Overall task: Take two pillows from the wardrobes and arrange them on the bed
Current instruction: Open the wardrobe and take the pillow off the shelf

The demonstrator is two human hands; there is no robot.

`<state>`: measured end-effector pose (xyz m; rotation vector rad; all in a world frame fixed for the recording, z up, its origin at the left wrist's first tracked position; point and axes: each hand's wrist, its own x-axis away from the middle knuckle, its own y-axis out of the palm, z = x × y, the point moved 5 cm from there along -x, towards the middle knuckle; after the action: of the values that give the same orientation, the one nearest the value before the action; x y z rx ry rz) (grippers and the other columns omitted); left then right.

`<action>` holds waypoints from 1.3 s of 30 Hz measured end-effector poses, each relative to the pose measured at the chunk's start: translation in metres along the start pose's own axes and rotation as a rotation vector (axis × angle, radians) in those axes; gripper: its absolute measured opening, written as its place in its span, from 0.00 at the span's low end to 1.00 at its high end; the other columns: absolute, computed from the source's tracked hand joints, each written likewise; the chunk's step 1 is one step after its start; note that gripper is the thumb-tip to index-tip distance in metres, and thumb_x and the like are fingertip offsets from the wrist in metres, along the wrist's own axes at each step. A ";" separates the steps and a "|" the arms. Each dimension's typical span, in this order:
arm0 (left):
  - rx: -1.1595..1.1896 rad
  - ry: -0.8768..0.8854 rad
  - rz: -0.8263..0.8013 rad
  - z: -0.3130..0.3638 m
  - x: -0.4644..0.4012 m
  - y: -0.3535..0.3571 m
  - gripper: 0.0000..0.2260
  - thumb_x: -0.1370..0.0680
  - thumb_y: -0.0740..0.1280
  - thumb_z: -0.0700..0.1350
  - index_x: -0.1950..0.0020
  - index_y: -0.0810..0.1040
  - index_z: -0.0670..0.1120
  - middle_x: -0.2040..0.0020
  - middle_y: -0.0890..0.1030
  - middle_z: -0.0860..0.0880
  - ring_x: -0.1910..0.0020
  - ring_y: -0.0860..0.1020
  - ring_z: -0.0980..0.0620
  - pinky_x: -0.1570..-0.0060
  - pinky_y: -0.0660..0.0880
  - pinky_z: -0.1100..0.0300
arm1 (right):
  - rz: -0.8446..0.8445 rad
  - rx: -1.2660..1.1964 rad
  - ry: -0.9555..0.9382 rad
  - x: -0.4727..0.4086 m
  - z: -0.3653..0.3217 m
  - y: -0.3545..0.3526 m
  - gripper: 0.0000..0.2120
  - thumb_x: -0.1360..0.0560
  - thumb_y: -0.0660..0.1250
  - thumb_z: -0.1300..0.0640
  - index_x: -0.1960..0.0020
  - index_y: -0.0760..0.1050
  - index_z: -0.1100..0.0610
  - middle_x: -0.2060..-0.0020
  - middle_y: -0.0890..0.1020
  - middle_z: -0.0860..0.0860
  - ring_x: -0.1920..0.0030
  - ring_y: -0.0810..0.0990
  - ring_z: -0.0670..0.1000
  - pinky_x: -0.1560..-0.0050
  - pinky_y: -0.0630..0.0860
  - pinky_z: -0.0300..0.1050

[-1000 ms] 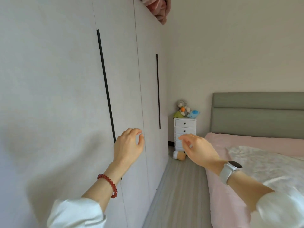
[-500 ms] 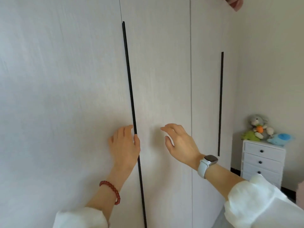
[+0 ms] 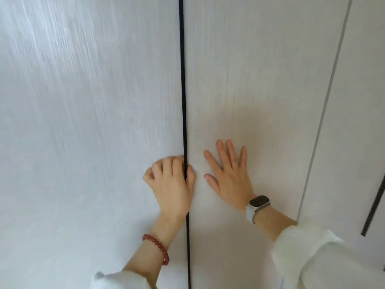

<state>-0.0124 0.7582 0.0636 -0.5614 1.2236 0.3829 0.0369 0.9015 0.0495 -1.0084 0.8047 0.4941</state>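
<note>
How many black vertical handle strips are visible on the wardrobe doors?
2. One long black strip runs down the middle, where the left hand curls its fingers into it; a second strip shows partly at the right edge. Others may lie outside the view.

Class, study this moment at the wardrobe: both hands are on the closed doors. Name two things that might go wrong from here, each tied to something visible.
1. The left hand curls its fingertips into the black handle strip between the doors; that shallow hold may slip as the door is pulled.
2. The right hand lies flat on the right door close beside the gap, so its fingers could get pinched if that door shifts.
</note>
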 end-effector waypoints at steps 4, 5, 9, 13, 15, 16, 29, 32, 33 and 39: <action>-0.040 -0.099 -0.075 0.013 -0.005 -0.014 0.05 0.31 0.69 0.42 0.59 0.75 0.42 0.63 0.77 0.45 0.57 0.69 0.46 0.54 0.57 0.54 | -0.059 -0.092 -0.012 0.002 0.002 -0.008 0.28 0.25 0.53 0.45 0.27 0.51 0.50 0.28 0.62 0.59 0.29 0.59 0.64 0.37 0.59 0.74; -0.042 -0.131 -0.099 0.017 -0.005 -0.018 0.05 0.32 0.70 0.40 0.60 0.75 0.41 0.63 0.77 0.44 0.57 0.71 0.44 0.53 0.57 0.53 | -0.071 -0.126 -0.028 0.004 0.003 -0.012 0.28 0.25 0.56 0.47 0.27 0.51 0.49 0.28 0.62 0.58 0.29 0.59 0.63 0.36 0.58 0.73; -0.046 -0.238 -0.182 0.038 0.005 -0.051 0.05 0.31 0.70 0.37 0.57 0.76 0.40 0.59 0.78 0.42 0.54 0.74 0.40 0.49 0.62 0.48 | -0.141 -0.315 -0.114 0.015 0.017 -0.031 0.30 0.28 0.61 0.57 0.28 0.55 0.48 0.26 0.57 0.55 0.26 0.52 0.60 0.30 0.51 0.67; -0.045 -0.226 -0.103 0.058 0.030 -0.112 0.05 0.31 0.68 0.37 0.57 0.74 0.39 0.58 0.77 0.42 0.57 0.71 0.45 0.56 0.64 0.53 | -0.130 -0.621 -0.029 0.046 0.024 -0.061 0.21 0.26 0.60 0.60 0.33 0.66 0.56 0.31 0.68 0.58 0.29 0.62 0.60 0.31 0.61 0.61; -0.026 -0.249 -0.062 0.062 0.043 -0.147 0.05 0.30 0.66 0.39 0.56 0.74 0.39 0.55 0.77 0.43 0.55 0.68 0.51 0.55 0.65 0.55 | -0.048 -0.798 -0.043 0.068 0.011 -0.086 0.17 0.27 0.60 0.62 0.39 0.72 0.60 0.40 0.77 0.58 0.38 0.74 0.59 0.40 0.73 0.56; -0.018 -0.262 -0.051 0.062 0.048 -0.163 0.05 0.29 0.66 0.39 0.55 0.74 0.39 0.53 0.77 0.43 0.54 0.68 0.53 0.53 0.66 0.56 | -0.027 -0.873 -0.074 0.080 0.000 -0.098 0.16 0.27 0.59 0.62 0.41 0.73 0.60 0.44 0.79 0.57 0.43 0.77 0.57 0.46 0.77 0.51; 0.068 -0.365 0.093 0.013 0.096 -0.360 0.13 0.23 0.60 0.42 0.39 0.69 0.46 0.46 0.75 0.56 0.47 0.73 0.67 0.48 0.67 0.77 | -0.203 -1.239 -0.821 0.154 -0.216 -0.209 0.27 0.24 0.52 0.62 0.27 0.48 0.52 0.26 0.57 0.49 0.27 0.55 0.47 0.28 0.59 0.45; -0.006 -0.331 0.140 -0.004 0.101 -0.394 0.17 0.22 0.59 0.39 0.34 0.65 0.51 0.42 0.70 0.67 0.44 0.71 0.71 0.47 0.65 0.79 | -0.253 -1.237 -0.885 0.150 -0.256 -0.224 0.30 0.24 0.52 0.63 0.27 0.45 0.48 0.25 0.54 0.48 0.26 0.53 0.48 0.28 0.59 0.48; -0.041 -0.341 0.167 -0.011 0.102 -0.403 0.18 0.22 0.58 0.39 0.34 0.64 0.52 0.41 0.69 0.69 0.44 0.70 0.73 0.47 0.64 0.80 | -0.254 -1.242 -0.899 0.148 -0.267 -0.229 0.30 0.24 0.53 0.64 0.27 0.47 0.48 0.25 0.55 0.49 0.26 0.53 0.49 0.28 0.59 0.48; -0.337 -0.501 0.301 -0.047 0.107 -0.433 0.21 0.22 0.55 0.34 0.29 0.61 0.43 0.47 0.75 0.44 0.49 0.71 0.51 0.49 0.66 0.62 | -0.235 -1.255 -0.848 0.133 -0.301 -0.247 0.25 0.25 0.54 0.66 0.28 0.57 0.55 0.27 0.60 0.54 0.26 0.56 0.53 0.28 0.56 0.48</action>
<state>0.2272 0.3796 0.0357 -0.5248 0.7580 0.9378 0.1829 0.5207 -0.0070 -1.7855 -0.5108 1.1620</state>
